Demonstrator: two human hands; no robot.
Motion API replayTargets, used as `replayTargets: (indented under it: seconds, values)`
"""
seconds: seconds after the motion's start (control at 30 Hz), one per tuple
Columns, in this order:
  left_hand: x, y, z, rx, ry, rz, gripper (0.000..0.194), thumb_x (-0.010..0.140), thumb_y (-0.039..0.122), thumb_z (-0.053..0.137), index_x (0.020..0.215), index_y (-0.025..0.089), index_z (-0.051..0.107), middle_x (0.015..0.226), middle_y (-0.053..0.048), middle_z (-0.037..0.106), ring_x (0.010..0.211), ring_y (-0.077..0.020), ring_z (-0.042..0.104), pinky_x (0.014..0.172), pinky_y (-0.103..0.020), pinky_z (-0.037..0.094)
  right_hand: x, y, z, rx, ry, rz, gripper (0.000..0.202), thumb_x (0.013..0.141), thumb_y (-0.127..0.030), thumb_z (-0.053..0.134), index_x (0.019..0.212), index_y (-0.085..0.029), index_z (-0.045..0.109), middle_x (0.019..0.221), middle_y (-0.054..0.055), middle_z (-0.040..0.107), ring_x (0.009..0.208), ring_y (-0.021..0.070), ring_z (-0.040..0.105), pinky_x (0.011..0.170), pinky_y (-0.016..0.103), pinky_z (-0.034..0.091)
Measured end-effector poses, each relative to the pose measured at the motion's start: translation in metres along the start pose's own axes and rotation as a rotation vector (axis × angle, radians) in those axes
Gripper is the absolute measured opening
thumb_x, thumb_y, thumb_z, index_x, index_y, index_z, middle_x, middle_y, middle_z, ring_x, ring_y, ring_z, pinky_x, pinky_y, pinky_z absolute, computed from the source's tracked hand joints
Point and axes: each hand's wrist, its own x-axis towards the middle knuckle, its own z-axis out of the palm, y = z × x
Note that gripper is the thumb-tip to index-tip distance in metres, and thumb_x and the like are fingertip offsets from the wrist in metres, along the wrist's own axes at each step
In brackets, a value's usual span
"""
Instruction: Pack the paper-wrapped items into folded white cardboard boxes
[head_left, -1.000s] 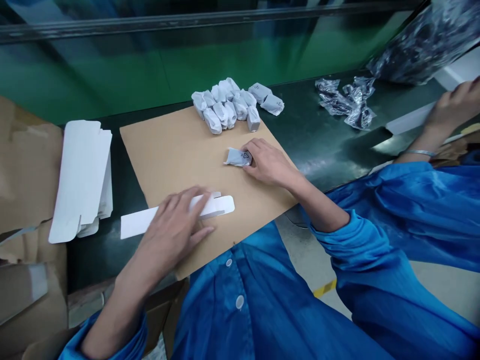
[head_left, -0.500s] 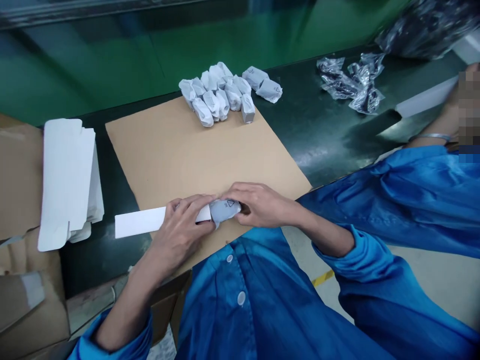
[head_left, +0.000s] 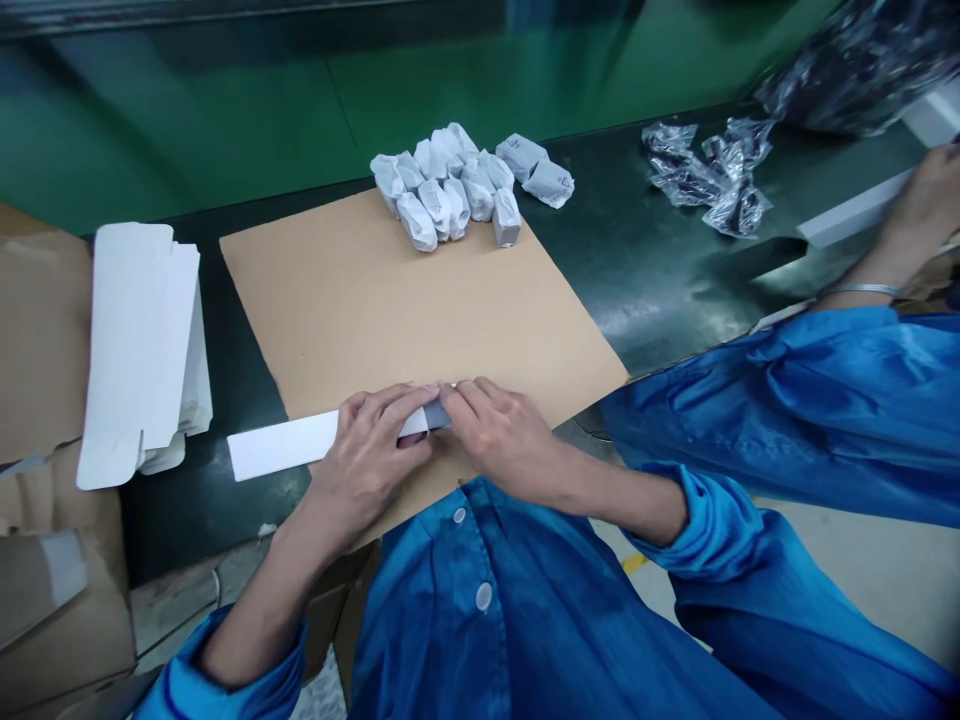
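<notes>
A long white box [head_left: 283, 446] lies near the front edge of a brown cardboard sheet [head_left: 390, 300], its left end over the dark table. My left hand [head_left: 375, 445] is wrapped round the box near its right end. At that end a grey wrapped packet [head_left: 437, 413] sits partly inside the box, with only a short piece showing. My right hand [head_left: 499, 430] has its fingers pressed together on the packet, covering most of what shows. Several more wrapped packets [head_left: 454, 190] are grouped at the sheet's back edge.
Flat white cartons [head_left: 135, 350] are stacked on the dark table [head_left: 600, 270] at left, beside a brown cardboard box [head_left: 45, 340]. Clear plastic bags [head_left: 712, 175] lie at back right. A co-worker's hand [head_left: 926, 200] holds a white box [head_left: 855, 208] at far right.
The grey packet has gone further into the white box. My right hand has moved left, closer to my left hand, and turned palm down over the packet.
</notes>
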Motion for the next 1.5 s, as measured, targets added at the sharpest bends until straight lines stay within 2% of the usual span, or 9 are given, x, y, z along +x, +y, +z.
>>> replayTargets:
  seconds: [0.33, 0.57, 0.7, 0.87, 1.03, 1.13, 1.27, 1.4, 1.5]
  values:
    - [-0.003, 0.002, 0.017, 0.076, 0.220, -0.067, 0.031, 0.088, 0.008, 0.061, 0.114, 0.025, 0.060, 0.129, -0.012, 0.057, 0.116, -0.0253, 0.056, 0.091, -0.040, 0.048, 0.001, -0.009, 0.017, 1.159, 0.047, 0.178, 0.063, 0.090, -0.014, 0.052, 0.151, -0.022, 0.036, 0.133, 0.010, 0.064, 0.114, 0.0171, 0.066, 0.103, 0.039, 0.053]
    - [0.013, 0.017, 0.003, 0.108, 0.365, -0.068, 0.040, 0.089, 0.019, 0.064, 0.127, 0.022, 0.053, 0.139, -0.014, 0.053, 0.132, -0.0246, 0.052, 0.106, -0.043, 0.049, 0.021, 0.003, -0.009, 0.856, 0.226, 0.323, 0.044, 0.085, -0.020, 0.060, 0.129, -0.019, 0.062, 0.104, 0.006, 0.074, 0.096, 0.0192, 0.071, 0.085, 0.034, 0.058]
    - [-0.016, -0.015, -0.047, 0.373, 0.389, -0.511, 0.067, 0.087, 0.036, 0.068, 0.146, 0.024, 0.040, 0.152, -0.016, 0.047, 0.142, -0.0328, 0.044, 0.117, -0.055, 0.034, 0.013, 0.100, -0.078, 0.565, 0.427, 0.451, 0.044, 0.079, -0.026, 0.070, 0.123, -0.023, 0.067, 0.098, 0.007, 0.071, 0.086, 0.0227, 0.068, 0.080, 0.041, 0.056]
    - [-0.054, -0.062, -0.068, 0.514, 0.036, -1.029, 0.041, 0.096, 0.022, 0.039, 0.129, 0.009, 0.058, 0.134, -0.024, 0.061, 0.130, -0.0382, 0.055, 0.103, -0.052, 0.046, -0.008, 0.199, -0.133, -0.343, 0.394, 0.599, 0.034, 0.088, -0.029, 0.058, 0.121, -0.026, 0.066, 0.090, 0.012, 0.068, 0.098, 0.0438, 0.066, 0.085, 0.074, 0.045]
    - [-0.052, -0.072, -0.071, 0.673, 0.094, -1.190, 0.041, 0.096, 0.024, 0.037, 0.124, 0.014, 0.065, 0.103, -0.019, 0.074, 0.092, -0.0341, 0.072, 0.073, -0.042, 0.052, 0.004, 0.126, -0.086, -0.454, 0.529, 0.285, 0.037, 0.092, -0.029, 0.053, 0.126, -0.015, 0.064, 0.119, 0.020, 0.069, 0.108, 0.0408, 0.065, 0.087, 0.060, 0.053]
    - [-0.053, -0.068, -0.082, 0.736, 0.216, -1.203, 0.035, 0.096, 0.029, 0.043, 0.114, 0.016, 0.070, 0.090, -0.016, 0.075, 0.085, -0.0330, 0.071, 0.068, -0.040, 0.050, 0.022, 0.050, -0.043, -0.069, 0.464, -0.026, 0.030, 0.094, -0.025, 0.052, 0.119, -0.016, 0.067, 0.118, 0.016, 0.072, 0.108, 0.0304, 0.068, 0.093, 0.050, 0.053]
    - [-0.044, -0.030, -0.060, 0.684, 0.522, -0.840, 0.020, 0.093, 0.027, 0.057, 0.101, 0.017, 0.074, 0.104, -0.014, 0.077, 0.090, -0.0279, 0.072, 0.074, -0.039, 0.053, 0.047, -0.022, -0.003, 0.790, 0.120, 0.016, 0.058, 0.093, -0.040, 0.059, 0.146, -0.022, 0.045, 0.139, 0.014, 0.060, 0.115, 0.0237, 0.065, 0.094, 0.042, 0.055]
    - [-0.020, 0.039, -0.013, 0.375, 0.493, -0.406, 0.040, 0.085, 0.017, 0.070, 0.124, 0.022, 0.064, 0.120, -0.008, 0.073, 0.109, -0.0233, 0.070, 0.098, -0.040, 0.055, 0.065, -0.033, 0.004, 1.246, 0.085, 0.163, 0.053, 0.093, -0.046, 0.056, 0.136, -0.014, 0.052, 0.126, 0.016, 0.066, 0.101, 0.0222, 0.067, 0.084, 0.036, 0.056]
    - [-0.011, 0.065, -0.014, 0.090, 0.591, -0.395, 0.070, 0.080, 0.039, 0.077, 0.142, 0.026, 0.050, 0.144, -0.011, 0.057, 0.133, -0.0287, 0.055, 0.111, -0.047, 0.047, 0.063, -0.004, -0.022, 1.124, -0.082, 0.089, 0.031, 0.090, -0.039, 0.062, 0.103, -0.012, 0.067, 0.098, 0.008, 0.072, 0.082, 0.0173, 0.065, 0.074, 0.028, 0.053]
